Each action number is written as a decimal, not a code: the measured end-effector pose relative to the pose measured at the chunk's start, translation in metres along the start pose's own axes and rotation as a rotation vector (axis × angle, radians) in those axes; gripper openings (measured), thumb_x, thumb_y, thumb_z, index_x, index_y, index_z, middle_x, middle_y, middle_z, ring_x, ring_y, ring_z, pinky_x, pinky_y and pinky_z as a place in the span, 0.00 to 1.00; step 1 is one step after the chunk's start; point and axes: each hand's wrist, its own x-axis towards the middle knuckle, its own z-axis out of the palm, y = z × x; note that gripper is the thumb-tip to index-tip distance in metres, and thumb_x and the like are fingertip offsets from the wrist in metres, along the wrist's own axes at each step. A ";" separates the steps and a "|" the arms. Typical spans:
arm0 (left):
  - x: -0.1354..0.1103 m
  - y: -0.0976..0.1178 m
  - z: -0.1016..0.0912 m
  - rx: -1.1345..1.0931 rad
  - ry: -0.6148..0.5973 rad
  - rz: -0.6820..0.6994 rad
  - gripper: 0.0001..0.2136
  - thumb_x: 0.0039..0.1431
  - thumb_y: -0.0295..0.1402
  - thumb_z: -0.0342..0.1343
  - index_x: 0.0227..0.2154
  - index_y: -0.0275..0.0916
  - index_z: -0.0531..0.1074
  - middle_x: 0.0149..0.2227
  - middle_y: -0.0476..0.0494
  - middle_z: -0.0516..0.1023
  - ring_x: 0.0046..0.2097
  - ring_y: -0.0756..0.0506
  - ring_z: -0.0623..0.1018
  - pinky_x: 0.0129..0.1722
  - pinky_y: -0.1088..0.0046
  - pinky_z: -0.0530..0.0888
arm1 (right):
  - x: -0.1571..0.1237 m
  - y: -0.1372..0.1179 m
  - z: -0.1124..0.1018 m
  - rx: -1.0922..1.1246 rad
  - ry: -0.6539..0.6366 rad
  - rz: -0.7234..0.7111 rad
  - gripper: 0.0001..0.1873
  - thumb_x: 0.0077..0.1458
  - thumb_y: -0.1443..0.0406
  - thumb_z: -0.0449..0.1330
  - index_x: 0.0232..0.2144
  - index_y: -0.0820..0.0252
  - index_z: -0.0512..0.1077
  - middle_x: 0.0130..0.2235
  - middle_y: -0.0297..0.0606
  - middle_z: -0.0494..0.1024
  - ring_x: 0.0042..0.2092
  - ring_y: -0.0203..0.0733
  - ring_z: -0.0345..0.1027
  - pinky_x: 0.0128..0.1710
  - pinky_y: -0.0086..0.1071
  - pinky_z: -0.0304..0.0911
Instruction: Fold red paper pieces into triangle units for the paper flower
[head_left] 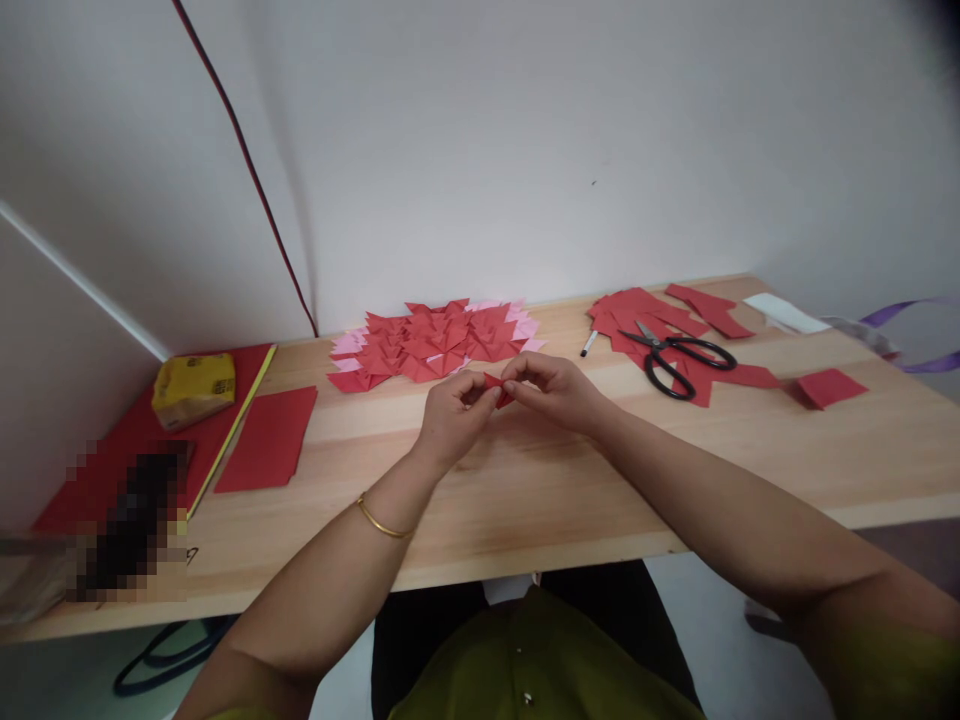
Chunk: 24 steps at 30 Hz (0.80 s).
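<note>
Between my fingertips, over the middle of the wooden table, is a small folded piece of red paper. My left hand pinches its left side with thumb and forefinger. On the other side, my right hand grips it the same way, the two thumbs nearly meeting. Fingers cover much of the paper, so its full shape is hidden. Just behind my hands lies a spread of folded red and pink paper pieces, pointed and overlapping.
Black-handled scissors rest on red paper pieces at the right, beside a marker. A creased red square lies farther right. Leftward are red sheets and a yellow packet. A wall borders the table's back.
</note>
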 end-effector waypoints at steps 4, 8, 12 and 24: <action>-0.001 0.001 0.002 -0.006 0.024 -0.044 0.05 0.51 0.32 0.57 0.25 0.37 0.75 0.26 0.46 0.77 0.30 0.49 0.73 0.31 0.73 0.69 | 0.000 -0.001 0.004 -0.107 0.057 -0.006 0.04 0.52 0.64 0.59 0.29 0.60 0.71 0.31 0.37 0.76 0.33 0.36 0.70 0.35 0.31 0.65; -0.002 0.001 0.006 0.001 0.066 -0.092 0.03 0.48 0.30 0.57 0.23 0.37 0.73 0.24 0.49 0.74 0.28 0.51 0.71 0.29 0.75 0.67 | 0.000 -0.002 0.009 -0.178 0.097 0.019 0.03 0.49 0.67 0.59 0.25 0.59 0.69 0.26 0.34 0.74 0.30 0.35 0.67 0.30 0.29 0.62; 0.001 -0.001 0.005 -0.079 0.036 -0.112 0.04 0.49 0.30 0.56 0.23 0.36 0.73 0.24 0.49 0.74 0.28 0.51 0.71 0.30 0.74 0.68 | 0.001 -0.005 0.011 -0.098 0.084 0.053 0.04 0.49 0.67 0.58 0.24 0.59 0.66 0.26 0.34 0.75 0.29 0.35 0.67 0.30 0.29 0.62; 0.005 -0.008 0.001 -0.248 -0.047 -0.175 0.06 0.50 0.33 0.58 0.25 0.35 0.75 0.26 0.47 0.77 0.30 0.50 0.74 0.33 0.73 0.71 | 0.002 0.002 0.009 0.184 0.003 0.113 0.10 0.51 0.61 0.61 0.30 0.59 0.65 0.29 0.35 0.75 0.31 0.35 0.69 0.32 0.30 0.64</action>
